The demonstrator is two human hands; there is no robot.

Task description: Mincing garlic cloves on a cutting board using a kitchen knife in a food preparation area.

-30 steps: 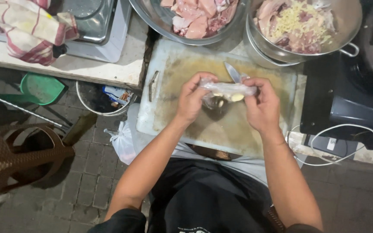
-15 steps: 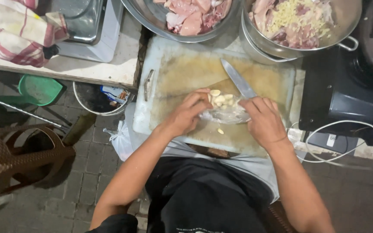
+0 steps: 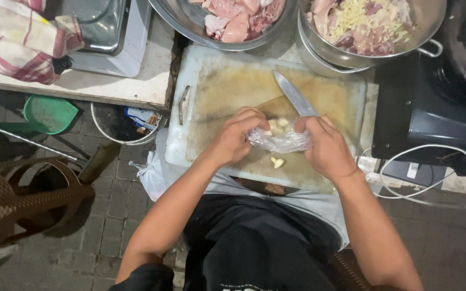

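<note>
**Both hands on plastic bag of garlic, over cutting board**

Left hand (image 3: 237, 137) curled tight on left end of clear plastic bag (image 3: 279, 141), fingers pinching crumpled film. Right hand (image 3: 324, 145) closed on right end of same bag, knuckles up. Bag stretched between both grips, low over cutting board (image 3: 227, 86), near its front edge; touching board or just above, cannot tell. Peeled garlic cloves (image 3: 276, 125) pale, bunched at top of bag between the hands. One loose clove (image 3: 278, 161) lying on board just below bag, apart from both hands.

Knife (image 3: 295, 94) flat on board, blade angled toward upper left, handle end hidden behind right hand; whether right hand touches it, cannot tell. Board white-rimmed, stained yellow-brown in middle, set on tabletop (image 3: 109, 81) edge.

Behind board: wide metal bowl (image 3: 190, 32) with raw pink meat pieces (image 3: 233, 16), upper centre. Metal pot (image 3: 324, 56) to its right, holding raw meat topped with chopped garlic (image 3: 362, 19), small loop handle on right side. Black stove (image 3: 427, 113) right of board, white cable (image 3: 405, 178) looping below it. Red-and-white checked cloth (image 3: 22, 37) upper left on tabletop beside metal tray (image 3: 103, 27).

Floor level, left: white bucket (image 3: 120, 121), green dustpan (image 3: 49, 113), brown woven chair (image 3: 22, 199), paved ground (image 3: 93, 237). Black apron (image 3: 254, 242) at bottom centre.
</note>
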